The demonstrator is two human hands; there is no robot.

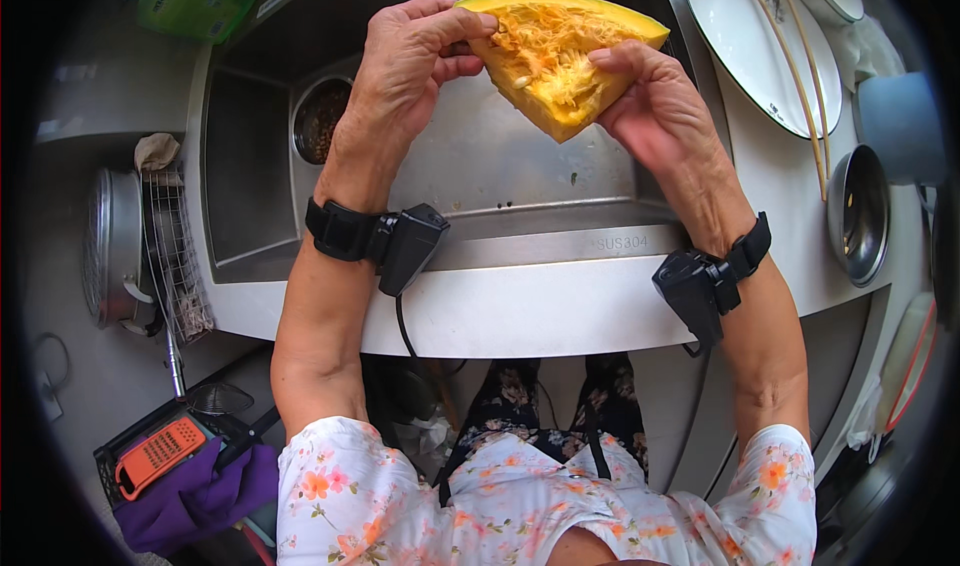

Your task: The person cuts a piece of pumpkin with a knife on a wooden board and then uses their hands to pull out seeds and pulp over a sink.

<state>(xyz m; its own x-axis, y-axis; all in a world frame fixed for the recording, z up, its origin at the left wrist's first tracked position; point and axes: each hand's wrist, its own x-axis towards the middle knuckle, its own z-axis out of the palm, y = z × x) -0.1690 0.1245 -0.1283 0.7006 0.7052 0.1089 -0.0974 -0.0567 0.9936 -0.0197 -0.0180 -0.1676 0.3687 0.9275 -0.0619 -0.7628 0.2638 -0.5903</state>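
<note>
A wedge of yellow pumpkin (pixel 562 61), its stringy orange pulp and pale seeds facing up, is held over the stainless steel sink (pixel 540 176). My left hand (pixel 410 66) grips its left end, the thumb near the pulp at the upper left. My right hand (pixel 650 106) holds the right side, thumb resting at the pulp's edge and the other fingers partly hidden behind the piece. Black devices are strapped to both my wrists. The drain with a strainer (pixel 322 116) shows beside my left forearm at the sink's left.
A white oval plate (pixel 735 26) with chopsticks (pixel 815 96), a steel bowl (pixel 858 216) and a blue container (pixel 900 126) are right of the sink. A green bottle (pixel 185 1), metal pot (pixel 115 246) and wire rack (pixel 175 246) are left; an orange grater (pixel 160 451) lies lower left.
</note>
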